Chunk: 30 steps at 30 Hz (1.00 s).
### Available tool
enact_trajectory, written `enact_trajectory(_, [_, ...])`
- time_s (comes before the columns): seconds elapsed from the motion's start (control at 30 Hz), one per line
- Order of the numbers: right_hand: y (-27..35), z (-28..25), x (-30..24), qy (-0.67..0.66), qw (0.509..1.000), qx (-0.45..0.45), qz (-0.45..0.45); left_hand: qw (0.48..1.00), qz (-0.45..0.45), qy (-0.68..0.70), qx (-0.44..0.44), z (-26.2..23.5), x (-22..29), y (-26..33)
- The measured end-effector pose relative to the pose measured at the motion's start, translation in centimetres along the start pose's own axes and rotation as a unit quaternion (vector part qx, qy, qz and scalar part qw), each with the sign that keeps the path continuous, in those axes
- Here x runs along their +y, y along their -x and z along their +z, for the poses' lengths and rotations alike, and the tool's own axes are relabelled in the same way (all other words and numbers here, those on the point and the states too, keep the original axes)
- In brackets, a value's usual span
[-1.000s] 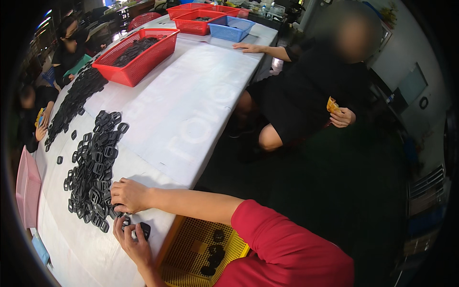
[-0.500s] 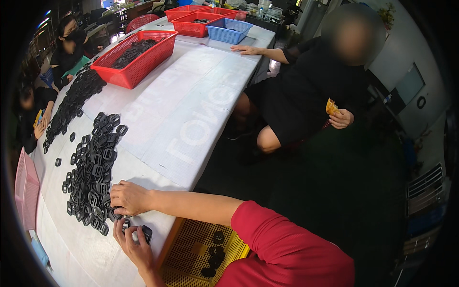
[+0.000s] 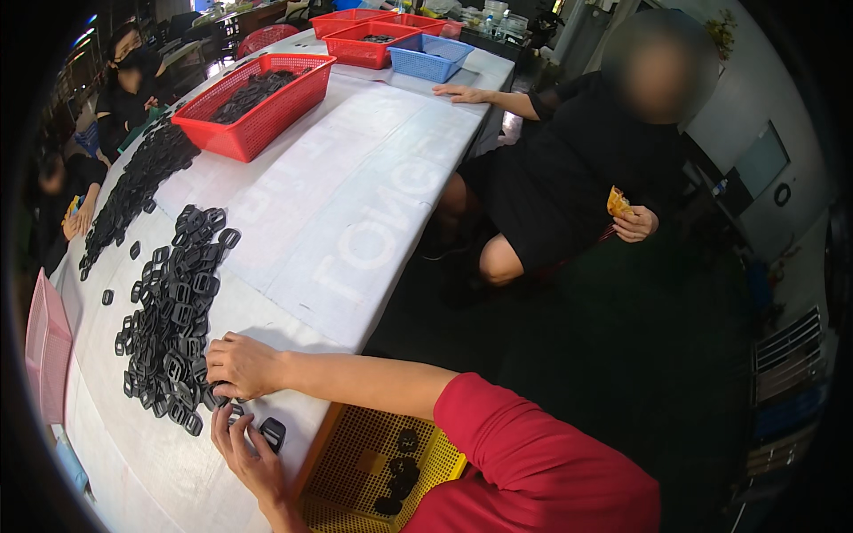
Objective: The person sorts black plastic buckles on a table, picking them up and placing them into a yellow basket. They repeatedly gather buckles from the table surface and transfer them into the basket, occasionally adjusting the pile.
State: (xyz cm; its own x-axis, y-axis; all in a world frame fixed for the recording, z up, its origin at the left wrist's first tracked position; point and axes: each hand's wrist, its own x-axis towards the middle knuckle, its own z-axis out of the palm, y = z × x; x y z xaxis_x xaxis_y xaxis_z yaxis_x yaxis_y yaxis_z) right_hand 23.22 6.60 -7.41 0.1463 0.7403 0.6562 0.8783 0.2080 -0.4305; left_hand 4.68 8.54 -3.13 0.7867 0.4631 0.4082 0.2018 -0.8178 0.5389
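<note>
A long pile of small black plastic buckles (image 3: 182, 311) lies on the white-covered table (image 3: 364, 195). My right hand (image 3: 245, 365) reaches across to the pile's near right edge, its fingers curled down around a buckle there; the fingertips are partly hidden. Just below it is my left hand (image 3: 247, 455), fingers bent and apart. One loose buckle (image 3: 235, 413) lies by its fingertips, between the two hands. Another buckle (image 3: 273, 433) rests on the table right of the left thumb, apart from it.
A yellow basket (image 3: 355, 435) with a few black pieces sits below the table edge. Red basket (image 3: 253, 115), blue basket (image 3: 431, 58) and pink basket (image 3: 49, 351) stand around. A person (image 3: 569, 169) sits at right, holding food; two others are at left.
My left fingers have shifted slightly, leaving the buckle beside the thumb more exposed. My right hand stays nearly still. At far left, a person's hands and a green thing have moved.
</note>
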Motion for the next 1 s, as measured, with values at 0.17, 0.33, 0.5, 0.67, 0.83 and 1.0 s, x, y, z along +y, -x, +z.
enact_trajectory(0.17, [-0.3,0.6,0.0,0.031,0.999,-0.023,-0.025,0.999,-0.014,-0.003,0.029,-0.5,0.5,0.1])
enact_trajectory(0.33, [-2.5,-3.2,-0.7,0.069,0.997,-0.012,-0.013,0.994,-0.005,0.038,0.102,-1.6,1.5,-1.6])
enact_trajectory(0.5, [-0.8,-9.6,-4.9,0.100,0.992,0.081,-0.002,0.987,0.009,0.028,0.158,-4.5,1.2,3.2])
enact_trajectory(0.67, [10.7,-14.5,-8.0,0.101,0.986,0.128,0.045,0.973,-0.032,-0.013,0.230,-4.4,1.2,16.7])
enact_trajectory(0.83, [20.8,-16.1,-12.5,0.004,0.959,-0.035,0.281,0.878,-0.320,0.345,0.092,-1.4,4.2,23.8])
enact_trajectory(1.0, [22.6,-15.4,-13.1,-0.045,0.904,-0.156,0.396,0.767,-0.361,0.528,0.039,-0.6,2.2,25.5])
